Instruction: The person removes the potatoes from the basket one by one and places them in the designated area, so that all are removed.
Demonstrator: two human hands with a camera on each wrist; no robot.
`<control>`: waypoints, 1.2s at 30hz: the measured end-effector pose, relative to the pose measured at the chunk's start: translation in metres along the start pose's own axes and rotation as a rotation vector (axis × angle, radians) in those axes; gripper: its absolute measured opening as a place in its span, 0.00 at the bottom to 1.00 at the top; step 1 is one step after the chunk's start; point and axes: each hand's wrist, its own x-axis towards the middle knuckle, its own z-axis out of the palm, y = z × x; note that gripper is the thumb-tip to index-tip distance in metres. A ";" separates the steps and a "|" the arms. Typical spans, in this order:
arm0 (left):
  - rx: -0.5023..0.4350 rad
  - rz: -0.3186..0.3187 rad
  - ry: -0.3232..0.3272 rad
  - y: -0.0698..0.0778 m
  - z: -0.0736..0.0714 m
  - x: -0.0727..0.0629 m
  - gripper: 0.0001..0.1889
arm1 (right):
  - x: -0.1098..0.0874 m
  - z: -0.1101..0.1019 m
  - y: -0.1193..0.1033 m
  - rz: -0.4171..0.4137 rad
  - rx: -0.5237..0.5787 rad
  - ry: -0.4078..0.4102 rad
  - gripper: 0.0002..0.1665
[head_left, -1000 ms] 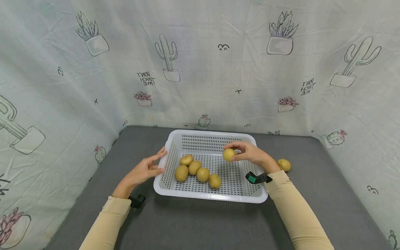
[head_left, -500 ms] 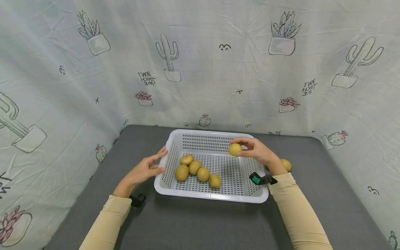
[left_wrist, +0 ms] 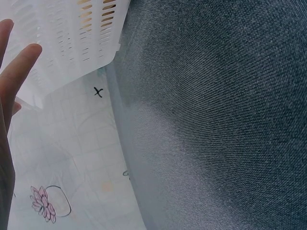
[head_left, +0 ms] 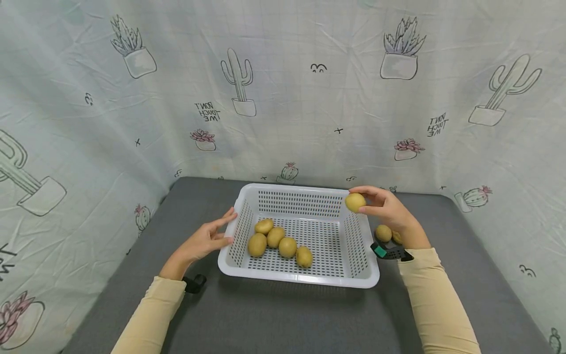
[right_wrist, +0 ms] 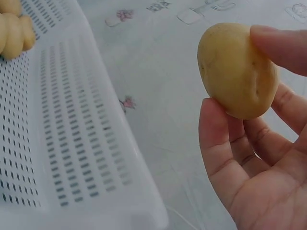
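Between thumb and fingers, my right hand point(head_left: 389, 209) pinches a potato point(head_left: 355, 202) above the back right corner of a white plastic basket point(head_left: 298, 280). The right wrist view shows this potato point(right_wrist: 237, 72) close up, smooth and yellow, beside the basket's slotted wall point(right_wrist: 76, 129). My left hand point(head_left: 201, 242) rests its extended fingers against the basket's left rim. In the left wrist view, its fingers point(left_wrist: 21, 69) lie near the outer wall point(left_wrist: 62, 43). Several potatoes point(head_left: 275, 237) lie inside the basket, toward the left and front.
Two more potatoes point(head_left: 383, 233) lie right of the basket on the grey cloth-covered table point(head_left: 283, 319), one partly hidden by my right wrist. A patterned curtain point(head_left: 283, 98) hangs behind and at both sides.
My right hand has moved right and slightly up with the potato, from over the basket's inside to its back right corner. A second potato on the table has come into view. The left hand stays put.
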 end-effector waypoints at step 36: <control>-0.012 -0.001 -0.004 0.000 0.001 -0.001 0.39 | -0.114 -0.029 0.043 0.061 -0.110 0.613 0.26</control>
